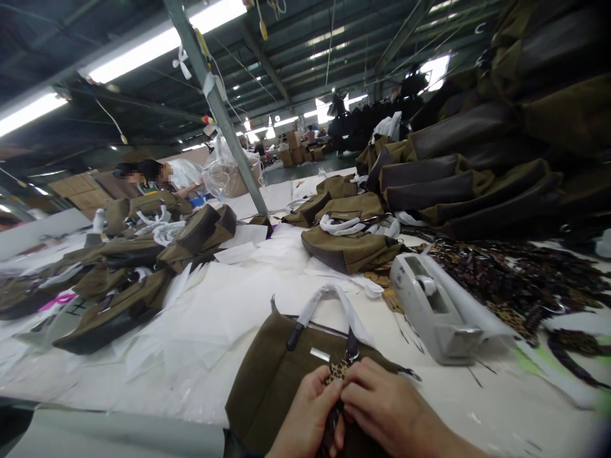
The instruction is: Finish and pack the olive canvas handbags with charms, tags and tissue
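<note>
An olive-green handbag (pixel 267 375) lies before me at the table's near edge, its handle (pixel 329 296) wrapped in white paper. A small metal plate (pixel 319 353) shows on its front. Over the bag, my left hand (pixel 310 407) pinches a leopard-print tag (pixel 338 370) with a dark strap hanging below it. My right hand (pixel 382 401) closes on the same tag from the other side, close to the handle's metal ring. The fingertips of both hands meet, and part of the tag is hidden behind them.
To the right stands a grey tape dispenser (pixel 434 312). Beyond it lies a heap of leopard-print and dark straps (pixel 515 280). White paper sheets (pixel 205 312) spread to the left. More olive bags (pixel 353 245) lie behind, stacked high at right. A metal post (pixel 224 121) rises from the table; a person (pixel 157 178) is at far left.
</note>
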Demonstrator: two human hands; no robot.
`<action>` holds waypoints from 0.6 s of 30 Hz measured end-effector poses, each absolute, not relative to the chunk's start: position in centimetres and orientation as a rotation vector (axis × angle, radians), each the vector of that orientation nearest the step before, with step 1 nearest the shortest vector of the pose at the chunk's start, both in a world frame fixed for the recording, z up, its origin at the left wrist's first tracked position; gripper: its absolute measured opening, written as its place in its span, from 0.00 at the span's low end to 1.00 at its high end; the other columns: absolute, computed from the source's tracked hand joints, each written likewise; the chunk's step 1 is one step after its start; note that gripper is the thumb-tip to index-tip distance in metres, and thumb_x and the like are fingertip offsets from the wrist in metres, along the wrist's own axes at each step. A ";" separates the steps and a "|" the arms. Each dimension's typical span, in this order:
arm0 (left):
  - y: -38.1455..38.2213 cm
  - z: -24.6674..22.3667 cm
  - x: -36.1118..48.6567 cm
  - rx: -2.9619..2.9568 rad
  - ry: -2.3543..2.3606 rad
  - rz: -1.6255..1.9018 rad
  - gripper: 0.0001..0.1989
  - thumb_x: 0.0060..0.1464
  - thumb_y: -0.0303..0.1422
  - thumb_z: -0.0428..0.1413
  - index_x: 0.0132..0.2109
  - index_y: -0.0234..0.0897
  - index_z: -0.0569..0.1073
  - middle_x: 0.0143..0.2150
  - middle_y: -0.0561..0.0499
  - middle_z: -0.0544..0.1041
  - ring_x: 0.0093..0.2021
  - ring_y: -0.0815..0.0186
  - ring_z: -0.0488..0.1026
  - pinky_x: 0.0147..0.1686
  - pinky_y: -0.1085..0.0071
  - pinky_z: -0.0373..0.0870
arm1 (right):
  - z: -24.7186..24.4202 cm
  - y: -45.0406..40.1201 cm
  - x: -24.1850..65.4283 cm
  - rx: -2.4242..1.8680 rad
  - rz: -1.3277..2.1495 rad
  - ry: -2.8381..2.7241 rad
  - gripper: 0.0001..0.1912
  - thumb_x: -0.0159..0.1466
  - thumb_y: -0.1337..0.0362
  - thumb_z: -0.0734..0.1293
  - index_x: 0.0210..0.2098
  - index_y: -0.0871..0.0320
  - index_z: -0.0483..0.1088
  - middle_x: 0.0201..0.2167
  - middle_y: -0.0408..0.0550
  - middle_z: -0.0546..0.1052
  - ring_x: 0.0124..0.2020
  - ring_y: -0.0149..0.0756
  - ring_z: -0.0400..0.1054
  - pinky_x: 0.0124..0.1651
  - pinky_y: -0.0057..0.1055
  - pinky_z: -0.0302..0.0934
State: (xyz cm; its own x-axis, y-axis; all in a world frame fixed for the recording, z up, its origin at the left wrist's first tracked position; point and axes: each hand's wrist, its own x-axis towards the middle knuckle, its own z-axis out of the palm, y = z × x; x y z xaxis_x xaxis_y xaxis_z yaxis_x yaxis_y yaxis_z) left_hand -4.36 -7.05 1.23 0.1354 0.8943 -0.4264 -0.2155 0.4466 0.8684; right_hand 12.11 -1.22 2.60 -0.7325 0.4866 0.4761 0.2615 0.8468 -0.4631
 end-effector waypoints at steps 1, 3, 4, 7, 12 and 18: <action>-7.1 1.1 -4.4 0.747 1.153 0.927 0.20 0.58 0.50 0.54 0.44 0.36 0.66 0.19 0.58 0.70 0.10 0.76 0.58 0.08 0.82 0.51 | 3.9 -0.3 11.9 -0.551 0.566 -2.441 0.07 0.68 0.68 0.63 0.37 0.54 0.73 0.36 0.47 0.76 0.37 0.36 0.69 0.36 0.29 0.64; -7.3 0.9 -4.4 0.754 1.163 0.945 0.20 0.57 0.50 0.55 0.43 0.37 0.64 0.24 0.55 0.74 0.11 0.78 0.60 0.08 0.83 0.52 | 6.5 2.2 10.5 -0.621 0.587 -2.415 0.06 0.68 0.67 0.63 0.37 0.55 0.72 0.34 0.46 0.75 0.36 0.35 0.69 0.39 0.29 0.63; -7.4 0.8 -4.3 0.752 1.173 0.950 0.21 0.57 0.51 0.55 0.43 0.37 0.63 0.26 0.54 0.75 0.11 0.78 0.61 0.08 0.83 0.52 | 7.5 3.5 9.2 -0.643 0.546 -2.411 0.06 0.68 0.67 0.64 0.37 0.56 0.72 0.35 0.46 0.75 0.38 0.35 0.69 0.41 0.29 0.63; -7.5 0.1 -4.0 0.743 1.211 0.961 0.26 0.52 0.54 0.56 0.45 0.36 0.62 0.26 0.55 0.74 0.11 0.78 0.61 0.08 0.82 0.51 | 8.9 7.6 3.6 -0.747 0.325 -2.605 0.06 0.69 0.66 0.63 0.43 0.57 0.71 0.42 0.49 0.76 0.43 0.37 0.70 0.46 0.31 0.63; -7.7 -1.0 -3.5 0.708 1.254 1.031 0.39 0.49 0.57 0.55 0.56 0.31 0.56 0.24 0.55 0.73 0.11 0.77 0.60 0.09 0.80 0.47 | 6.2 11.4 -5.1 -0.793 0.181 -2.989 0.13 0.62 0.68 0.71 0.46 0.62 0.72 0.46 0.56 0.75 0.49 0.44 0.70 0.47 0.34 0.66; -8.4 -1.2 -3.5 0.706 1.242 1.006 0.42 0.51 0.56 0.53 0.60 0.29 0.53 0.25 0.55 0.72 0.12 0.76 0.60 0.11 0.78 0.48 | 3.9 12.7 -7.2 -0.891 0.115 -3.215 0.18 0.67 0.58 0.67 0.53 0.61 0.68 0.50 0.52 0.74 0.47 0.41 0.72 0.49 0.44 0.69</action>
State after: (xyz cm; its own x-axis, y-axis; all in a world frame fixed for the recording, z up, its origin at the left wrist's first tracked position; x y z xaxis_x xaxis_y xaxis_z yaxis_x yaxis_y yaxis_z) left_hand -3.52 -8.42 -1.16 0.0158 0.9046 -0.4260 -0.2288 0.4180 0.8792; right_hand -7.16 12.67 3.89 -0.8394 0.5026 -0.2067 0.5161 0.8564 -0.0135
